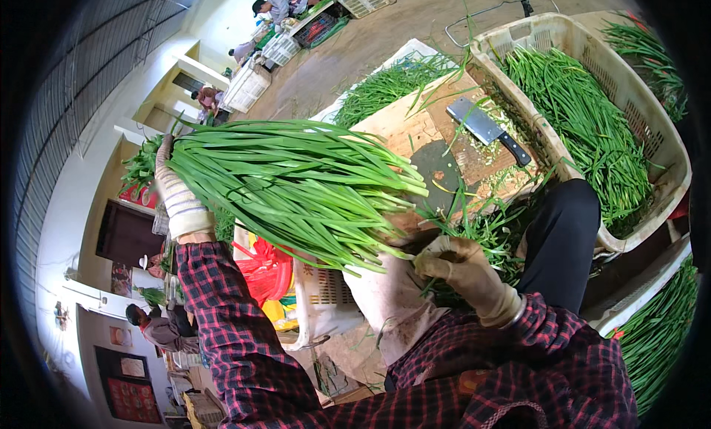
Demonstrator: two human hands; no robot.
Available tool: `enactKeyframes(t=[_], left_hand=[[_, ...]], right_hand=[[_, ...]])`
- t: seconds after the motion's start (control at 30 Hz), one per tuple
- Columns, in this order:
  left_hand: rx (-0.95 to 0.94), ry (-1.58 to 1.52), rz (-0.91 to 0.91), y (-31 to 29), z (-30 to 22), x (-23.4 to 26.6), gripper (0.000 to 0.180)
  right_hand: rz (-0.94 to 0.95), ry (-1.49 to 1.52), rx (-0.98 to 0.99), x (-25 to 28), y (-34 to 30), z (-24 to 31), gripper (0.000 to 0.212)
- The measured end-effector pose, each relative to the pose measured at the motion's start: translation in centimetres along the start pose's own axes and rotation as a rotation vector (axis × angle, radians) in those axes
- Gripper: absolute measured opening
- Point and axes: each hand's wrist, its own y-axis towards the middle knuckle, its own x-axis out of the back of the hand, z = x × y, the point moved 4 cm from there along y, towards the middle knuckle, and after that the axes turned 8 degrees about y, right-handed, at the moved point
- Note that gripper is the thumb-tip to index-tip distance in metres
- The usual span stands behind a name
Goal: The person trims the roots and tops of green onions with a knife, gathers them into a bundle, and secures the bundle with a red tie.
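Note:
A large bunch of green garlic chives (289, 185) lies stretched sideways in front of me, leaf tips to the left and pale stem ends to the right. My left hand (178, 192), in a striped knit glove, is closed round the leafy end; the leaves hide part of its fingers. At the lower stem ends, my gloved right hand (466, 273) is closed in a pinch on the pale tip of one stalk. Beyond it, a cleaver (485, 127) with a black handle rests on a wooden board (404, 125) strewn with chopped bits.
A big plastic crate (629, 81) of chives stands at the right, with more chives (655, 340) below it. Red plastic ties (266, 270) hang by a white crate (326, 296) left of my legs. Loose chives (392, 85) lie behind the board. Other people (281, 5) work farther off.

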Motion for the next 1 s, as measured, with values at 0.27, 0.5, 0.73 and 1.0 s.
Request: enactKeyframes(t=[0.27,0.5,0.73,1.0], left_hand=[[-0.056,0.019,-0.05,-0.3,-1.4,0.0,0.024],[-0.096,0.025,-0.15,-0.4,-1.7,1.2,0.029],[-0.386,-0.094,0.126,0.4,-2.6,7.8,0.029],[-0.181,-0.39,0.554,-3.4,-3.6,5.6,0.03]], right_hand=[[-0.147,-1.364,0.444,3.8,0.4,1.7,0.022],[0.039,-1.179,0.608,-2.3,5.2,3.6,0.013],[0.408,-1.82,-0.322,6.4,-1.2,-1.5,0.02],[-0.038,-1.308,0.715,-4.4,5.0,10.0,0.049]])
